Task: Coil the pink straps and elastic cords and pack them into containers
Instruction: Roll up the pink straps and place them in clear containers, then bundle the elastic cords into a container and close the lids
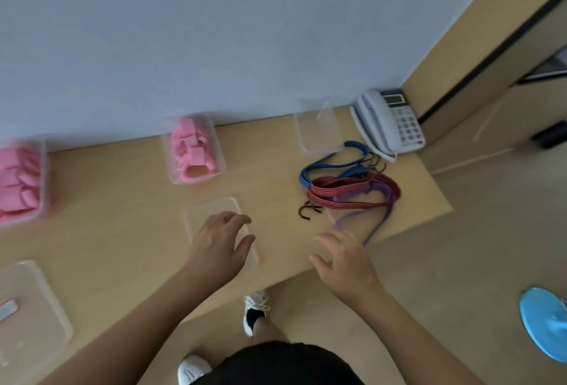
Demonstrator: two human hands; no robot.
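A tangle of elastic cords lies at the table's right end: a red striped cord (343,193), a blue cord (325,166) and a purple cord (383,216) with black hooks (308,211). Coiled pink straps (191,151) fill a clear container (214,147) at the back. More pink straps (17,182) fill a container (44,176) at the left edge. My left hand (221,240) hovers open over a clear lid (211,209). My right hand (346,259) is open beside the purple cord's loop, holding nothing.
An empty clear container (317,130) stands at the back by a grey desk phone (388,122). Another clear lid (33,308) with a label lies front left. The wooden table (122,200) ends near my shoes (254,311). A blue object (543,326) sits on the floor.
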